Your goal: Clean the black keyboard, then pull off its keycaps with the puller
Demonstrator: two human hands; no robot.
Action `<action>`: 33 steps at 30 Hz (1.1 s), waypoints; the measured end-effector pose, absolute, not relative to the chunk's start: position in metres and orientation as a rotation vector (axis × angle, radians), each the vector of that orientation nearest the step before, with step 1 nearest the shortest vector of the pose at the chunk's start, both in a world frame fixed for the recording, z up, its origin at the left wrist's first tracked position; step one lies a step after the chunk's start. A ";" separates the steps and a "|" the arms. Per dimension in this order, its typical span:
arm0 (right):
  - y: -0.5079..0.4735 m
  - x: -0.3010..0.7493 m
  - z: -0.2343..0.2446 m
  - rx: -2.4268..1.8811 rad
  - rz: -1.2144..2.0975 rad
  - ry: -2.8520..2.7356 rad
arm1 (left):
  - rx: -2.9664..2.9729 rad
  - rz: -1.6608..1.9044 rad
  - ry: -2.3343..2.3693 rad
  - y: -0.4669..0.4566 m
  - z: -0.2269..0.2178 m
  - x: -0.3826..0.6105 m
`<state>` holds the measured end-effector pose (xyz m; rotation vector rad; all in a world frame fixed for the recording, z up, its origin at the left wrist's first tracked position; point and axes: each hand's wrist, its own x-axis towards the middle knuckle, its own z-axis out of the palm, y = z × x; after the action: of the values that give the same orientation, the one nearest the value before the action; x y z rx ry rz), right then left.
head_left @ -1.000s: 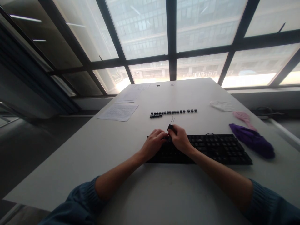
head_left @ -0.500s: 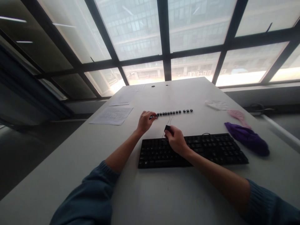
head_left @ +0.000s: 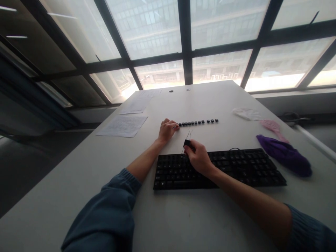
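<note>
A row of small black keycaps (head_left: pixel 196 123) lies across the white table. My left hand (head_left: pixel 167 130) is at the row's left end with its fingers closed on a keycap, which the fingertips mostly cover. In my right hand (head_left: pixel 197 156) is a black keycap puller (head_left: pixel 187 142), pinched between thumb and fingers. Thin wire prongs stick out from both ends of the puller. That hand is just above the black keyboard (head_left: pixel 244 168) and hides part of its keys. The puller's lower wires reach down toward the upper key rows; whether they touch a key I cannot tell.
Papers with writing (head_left: pixel 123 126) lie on the table's left side. At the right are a purple cloth item (head_left: pixel 285 155), a pink hairbrush (head_left: pixel 274 128) and a crumpled clear plastic bag (head_left: pixel 246 113). Windows (head_left: pixel 157 74) stand behind the table's far edge.
My left hand has shifted slightly right along the table, closer against the row's end, and now covers the dark pieces seen under its fingers before. My right hand stays nearly still with the puller.
</note>
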<state>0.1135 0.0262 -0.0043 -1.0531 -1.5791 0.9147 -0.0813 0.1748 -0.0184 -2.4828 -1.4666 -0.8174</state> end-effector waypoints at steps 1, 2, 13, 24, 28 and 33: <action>0.026 0.114 -0.004 -1.052 0.917 -1.579 | -2.479 -0.815 -1.466 0.175 -0.019 -0.081; 0.026 0.114 -0.004 -1.050 0.919 -1.580 | -2.475 -0.817 -1.463 0.175 -0.019 -0.081; 0.026 0.113 -0.004 -1.042 0.923 -1.561 | -2.346 -0.895 -1.537 0.168 -0.015 -0.090; 0.028 0.115 -0.001 -0.977 0.911 -1.360 | -2.253 -1.254 -1.555 0.120 0.018 -0.087; 0.028 0.116 -0.002 -0.959 0.858 -1.388 | -2.407 -1.242 -1.596 0.065 0.026 -0.075; 0.028 0.116 -0.002 -0.921 0.899 -1.405 | -2.718 -1.132 -1.584 0.015 0.024 -0.058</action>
<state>0.1162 0.0278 -0.0021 -0.9212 -1.4047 0.8995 -0.0579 0.0146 0.0241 -2.7179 -1.5840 -1.1321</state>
